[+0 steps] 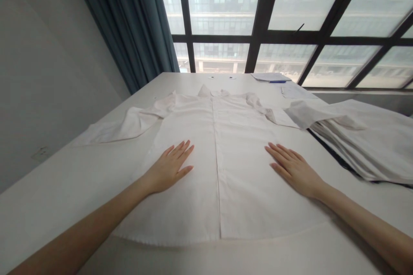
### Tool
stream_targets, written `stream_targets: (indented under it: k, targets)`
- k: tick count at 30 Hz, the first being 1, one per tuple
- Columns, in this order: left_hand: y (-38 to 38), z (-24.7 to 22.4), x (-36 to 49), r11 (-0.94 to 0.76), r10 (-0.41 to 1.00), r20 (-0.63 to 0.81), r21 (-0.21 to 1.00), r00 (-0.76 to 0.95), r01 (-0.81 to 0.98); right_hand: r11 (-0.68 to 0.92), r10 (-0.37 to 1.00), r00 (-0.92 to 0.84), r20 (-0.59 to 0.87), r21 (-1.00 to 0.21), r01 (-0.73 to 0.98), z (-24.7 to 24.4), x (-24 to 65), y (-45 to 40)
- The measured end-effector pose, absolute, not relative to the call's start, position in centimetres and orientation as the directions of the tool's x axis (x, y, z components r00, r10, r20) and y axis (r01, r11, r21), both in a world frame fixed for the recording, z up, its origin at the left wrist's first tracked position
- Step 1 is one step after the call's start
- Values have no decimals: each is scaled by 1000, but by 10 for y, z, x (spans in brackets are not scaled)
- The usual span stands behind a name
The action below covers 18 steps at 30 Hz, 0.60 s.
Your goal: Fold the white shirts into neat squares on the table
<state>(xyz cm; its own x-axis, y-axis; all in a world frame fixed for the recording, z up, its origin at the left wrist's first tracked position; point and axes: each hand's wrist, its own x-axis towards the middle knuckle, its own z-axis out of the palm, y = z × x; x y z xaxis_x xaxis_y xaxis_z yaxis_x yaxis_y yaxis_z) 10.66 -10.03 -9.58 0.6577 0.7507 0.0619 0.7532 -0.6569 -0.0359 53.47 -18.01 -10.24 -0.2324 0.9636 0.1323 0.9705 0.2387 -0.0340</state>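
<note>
A white shirt (238, 189) lies spread on the white table, its collar toward the window and its hem toward me. The front placket runs down its middle, and the two sleeves stretch out to the sides, somewhat rumpled. My left hand (171, 166) rests flat on the left part of the shirt front, fingers spread. On the right part lies my right hand (295, 169), palm down with its fingers stretched out. Neither hand grips the fabric.
A stack of white garments (374, 137) sits on the right of the table (41, 206), touching or close to the right sleeve. Papers (269, 77) and a blue pen (277, 81) lie at the far edge. A dark curtain (129, 17) hangs at the left, beside large windows.
</note>
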Motion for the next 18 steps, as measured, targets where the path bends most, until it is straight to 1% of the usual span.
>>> stream_targets:
  k: [4, 7, 9, 11, 12, 14, 16, 18]
  targets:
    - [-112, -100, 86, -619, 775, 118, -60, 621, 783, 183, 969, -178, 172, -16, 983, -110, 552, -192]
    - [-119, -103, 78, -558, 813, 143, -88, 565, 825, 132, 970, -133, 206, 19, 991, -114, 555, -196]
    - [-123, -103, 79, -500, 846, 151, -112, 512, 859, 94, 961, -103, 256, 47, 994, -112, 550, -198]
    - [-130, -99, 86, -473, 857, 167, -119, 487, 873, 109, 943, -118, 312, 48, 993, -105, 540, -201]
    - [-136, -95, 92, -498, 843, 172, -109, 510, 860, 153, 933, -155, 324, 31, 988, -99, 533, -203]
    - [-149, -85, 108, -632, 759, 156, -55, 632, 773, 307, 914, -284, 291, -37, 951, -87, 514, -210]
    - [-166, -73, 126, -793, 609, 95, 32, 788, 609, 483, 869, -456, 193, -128, 866, -75, 495, -219]
    - [-180, -65, 140, -885, 457, 36, 118, 889, 450, 610, 791, -604, 96, -204, 766, -68, 480, -227]
